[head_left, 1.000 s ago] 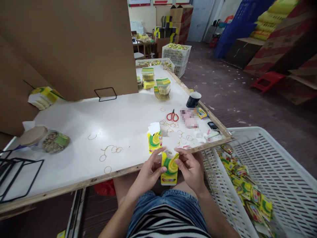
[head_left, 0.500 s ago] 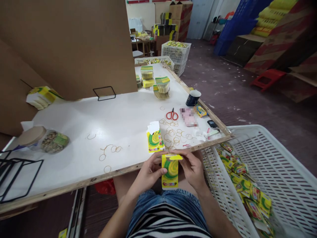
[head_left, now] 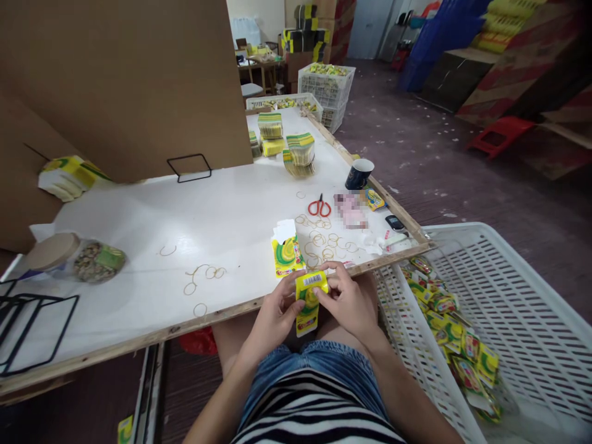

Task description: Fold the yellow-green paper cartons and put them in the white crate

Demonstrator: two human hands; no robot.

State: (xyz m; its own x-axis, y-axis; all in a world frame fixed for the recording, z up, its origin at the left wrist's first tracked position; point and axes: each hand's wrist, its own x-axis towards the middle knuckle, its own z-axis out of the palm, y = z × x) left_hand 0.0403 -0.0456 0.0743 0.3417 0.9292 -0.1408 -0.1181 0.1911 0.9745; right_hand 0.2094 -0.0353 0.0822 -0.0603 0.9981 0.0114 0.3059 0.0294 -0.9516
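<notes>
A yellow-and-green printed card (head_left: 307, 309) is held between my two hands, just below the table's front edge. Its top flap, with a barcode, is folded over toward me. My left hand (head_left: 279, 313) grips the card's left side, thumb on its front. My right hand (head_left: 343, 302) pinches the upper right, with the thumb pressing on the folded flap. Just beyond, a small stack of similar cards (head_left: 285, 254) lies on the white table (head_left: 250, 228). Loose rubber bands (head_left: 327, 254) are scattered to the right of that stack.
Red-handled scissors (head_left: 319, 208), a dark mug (head_left: 359, 174) and a black key fob-like object (head_left: 394, 222) are on the table's right. A white plastic crate (head_left: 522, 290) with packaged cards stands at my right. Bundled cards (head_left: 300, 151) are farther back; a jar (head_left: 98, 262) is left.
The card's top flap has folded down toward me, showing the barcode. My right thumb has moved onto the flap. The camera view has shifted slightly.
</notes>
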